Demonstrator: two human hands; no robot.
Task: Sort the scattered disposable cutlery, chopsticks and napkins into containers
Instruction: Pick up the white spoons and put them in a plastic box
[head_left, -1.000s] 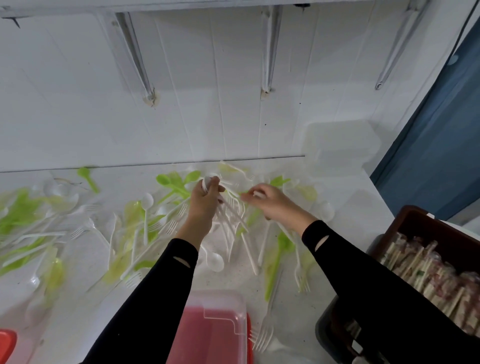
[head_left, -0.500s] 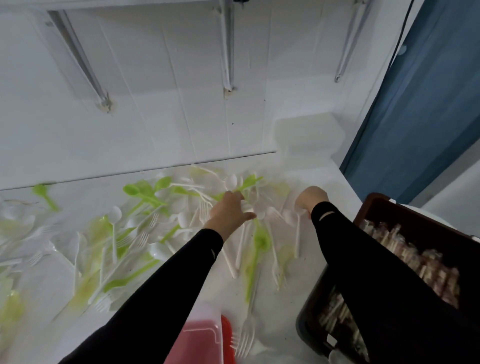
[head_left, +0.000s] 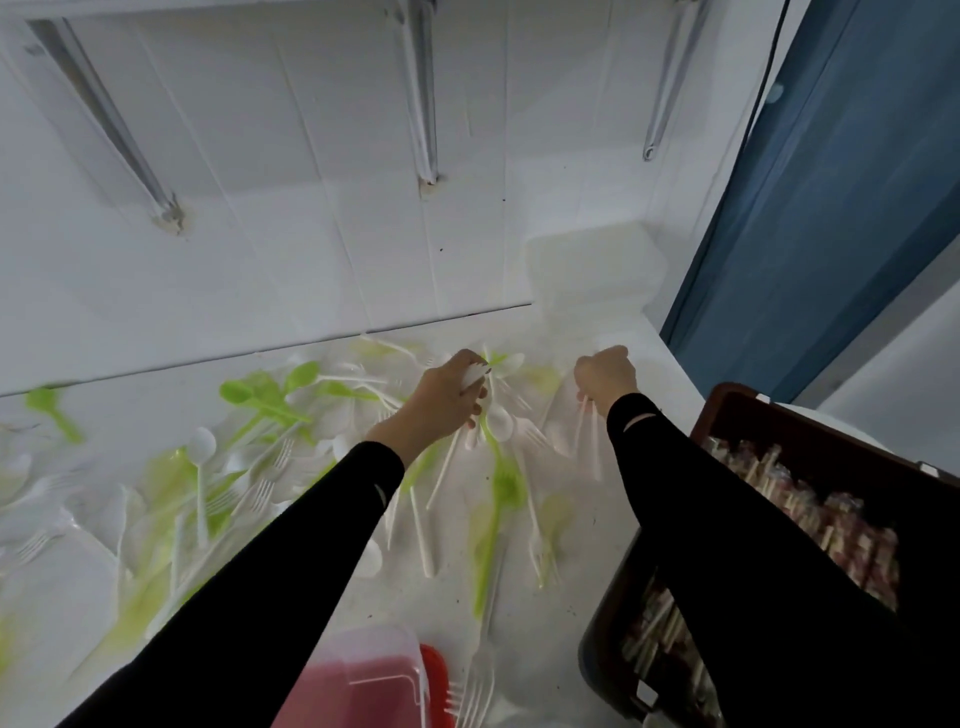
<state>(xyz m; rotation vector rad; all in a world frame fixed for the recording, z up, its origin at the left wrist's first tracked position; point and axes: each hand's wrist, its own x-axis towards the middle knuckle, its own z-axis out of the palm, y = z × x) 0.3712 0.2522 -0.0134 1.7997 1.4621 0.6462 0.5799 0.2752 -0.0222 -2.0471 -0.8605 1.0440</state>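
White and green plastic spoons and forks (head_left: 270, 467) lie scattered over the white table (head_left: 587, 582). My left hand (head_left: 441, 402) is over the far middle of the pile, fingers closed around a white utensil (head_left: 474, 375). My right hand (head_left: 605, 376) is a fist at the far right, gripping a few white utensil handles (head_left: 589, 441) that hang down from it. A green fork (head_left: 498, 499) lies between my arms.
A dark brown crate (head_left: 737, 410) of wrapped chopsticks (head_left: 810, 509) stands at the right edge. A red container with a clear lid (head_left: 374, 680) sits at the near edge. Translucent containers (head_left: 592, 270) stand by the wall, a blue curtain (head_left: 831, 208) to the right.
The view swung right. My hands moved apart: the right went to the far right corner and now holds white handles; the left reached into the pile and closed on a white utensil.
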